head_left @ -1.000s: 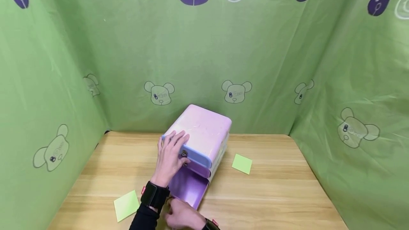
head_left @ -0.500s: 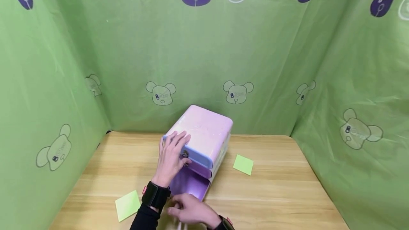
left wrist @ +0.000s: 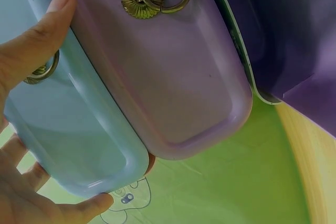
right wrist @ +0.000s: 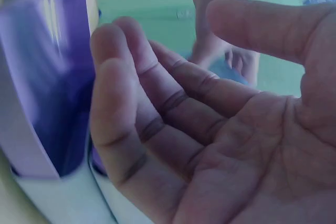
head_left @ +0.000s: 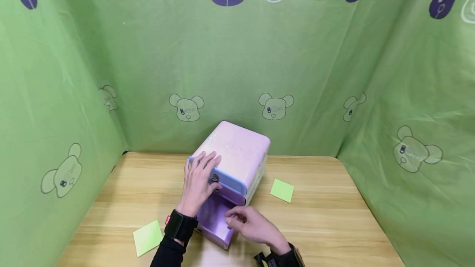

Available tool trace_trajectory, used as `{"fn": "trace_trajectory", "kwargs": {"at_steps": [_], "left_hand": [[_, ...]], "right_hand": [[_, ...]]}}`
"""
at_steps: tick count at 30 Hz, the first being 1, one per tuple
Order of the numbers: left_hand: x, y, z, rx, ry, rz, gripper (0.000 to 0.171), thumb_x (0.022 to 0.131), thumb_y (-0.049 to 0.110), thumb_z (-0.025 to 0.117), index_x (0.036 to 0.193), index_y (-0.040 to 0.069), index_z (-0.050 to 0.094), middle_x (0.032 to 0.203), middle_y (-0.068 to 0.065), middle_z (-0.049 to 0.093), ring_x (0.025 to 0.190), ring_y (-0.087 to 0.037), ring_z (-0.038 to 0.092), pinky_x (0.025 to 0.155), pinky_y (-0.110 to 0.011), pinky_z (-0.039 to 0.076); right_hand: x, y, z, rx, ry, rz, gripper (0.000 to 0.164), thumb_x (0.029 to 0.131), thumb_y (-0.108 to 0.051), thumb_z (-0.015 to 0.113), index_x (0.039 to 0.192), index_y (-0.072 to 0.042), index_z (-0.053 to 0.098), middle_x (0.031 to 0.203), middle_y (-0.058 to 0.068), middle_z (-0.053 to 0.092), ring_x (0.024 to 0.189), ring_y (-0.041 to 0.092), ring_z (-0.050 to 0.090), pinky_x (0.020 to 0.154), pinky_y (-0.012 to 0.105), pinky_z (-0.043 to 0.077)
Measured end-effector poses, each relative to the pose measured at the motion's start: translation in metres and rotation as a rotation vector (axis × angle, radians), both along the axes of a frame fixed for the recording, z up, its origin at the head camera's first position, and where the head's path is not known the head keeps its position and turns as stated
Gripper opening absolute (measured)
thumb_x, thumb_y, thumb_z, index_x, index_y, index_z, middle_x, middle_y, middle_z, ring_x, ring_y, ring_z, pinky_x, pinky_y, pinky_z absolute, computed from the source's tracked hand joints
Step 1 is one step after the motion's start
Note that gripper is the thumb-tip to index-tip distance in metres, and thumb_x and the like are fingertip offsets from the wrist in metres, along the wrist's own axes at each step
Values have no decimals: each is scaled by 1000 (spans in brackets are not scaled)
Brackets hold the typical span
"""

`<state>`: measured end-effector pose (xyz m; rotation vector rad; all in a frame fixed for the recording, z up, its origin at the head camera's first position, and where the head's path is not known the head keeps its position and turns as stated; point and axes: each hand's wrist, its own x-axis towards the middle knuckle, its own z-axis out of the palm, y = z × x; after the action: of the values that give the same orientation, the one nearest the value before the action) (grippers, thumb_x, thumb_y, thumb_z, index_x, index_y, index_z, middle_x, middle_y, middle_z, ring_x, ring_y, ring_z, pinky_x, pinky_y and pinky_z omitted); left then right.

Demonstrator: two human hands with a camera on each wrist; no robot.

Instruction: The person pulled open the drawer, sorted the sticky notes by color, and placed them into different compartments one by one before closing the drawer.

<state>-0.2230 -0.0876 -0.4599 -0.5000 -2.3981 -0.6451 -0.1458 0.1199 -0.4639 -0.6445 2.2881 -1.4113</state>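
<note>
A small drawer cabinet [head_left: 237,147] with a pink top stands on the table. Its blue top drawer [left wrist: 79,124] and purple middle drawer [left wrist: 163,72] are closed, each with a brass ring pull. The purple bottom drawer [head_left: 213,215] is pulled out, and the part of its inside that shows is bare. My left hand [head_left: 196,182] grips the cabinet's front upper edge, fingers over the top and thumb across the blue front by its ring. My right hand [head_left: 256,226] is just right of the pulled-out drawer, fingers loosely bent, holding nothing.
A light green square of paper [head_left: 147,238] lies left of the cabinet, and a second green square [head_left: 282,190] lies to its right. Green printed cloth [head_left: 237,52] walls in the wooden table [head_left: 319,226] at the back and both sides.
My right hand has come away from the front of the bottom drawer and moved right, its fingers loosening. The drawer stays out. My left hand keeps its place on the cabinet.
</note>
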Motion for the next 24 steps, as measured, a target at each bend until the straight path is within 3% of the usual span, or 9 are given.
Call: {"fn": "trace_trajectory", "kwargs": {"at_steps": [4, 9, 15, 24], "left_hand": [[1, 0, -1, -9, -7, 4, 93, 52, 27, 97, 138, 20, 61, 147, -3, 60, 139, -33, 50, 114, -76, 29], [1, 1, -2, -5, -8, 5, 93, 52, 28, 96, 138, 20, 61, 147, -4, 60, 139, -34, 50, 114, -76, 29], [2, 1, -3, 2, -17, 1, 94, 51, 27, 97, 138, 20, 61, 147, -4, 60, 138, -34, 50, 115, -76, 27], [0, 1, -1, 0, -26, 3, 93, 53, 28, 95, 139, 20, 60, 149, -4, 58, 140, -34, 48, 116, -76, 26]], "right_hand": [[-4, 20, -2, -10, -39, -65, 35, 102, -24, 59, 122, 3, 66, 100, 17, 73, 81, 13, 66, 69, 25, 57], [-9, 39, -4, 29, -29, -122, 32, 102, -26, 58, 119, 0, 68, 98, 9, 72, 83, 19, 65, 69, 26, 56], [-14, 59, -4, 57, -13, -159, 31, 102, -26, 58, 114, 0, 70, 99, 10, 71, 84, 20, 64, 68, 24, 56], [-25, 81, -8, 142, -1, -299, 31, 101, -27, 61, 117, -1, 69, 102, 11, 73, 92, 20, 65, 75, 28, 55]]}}
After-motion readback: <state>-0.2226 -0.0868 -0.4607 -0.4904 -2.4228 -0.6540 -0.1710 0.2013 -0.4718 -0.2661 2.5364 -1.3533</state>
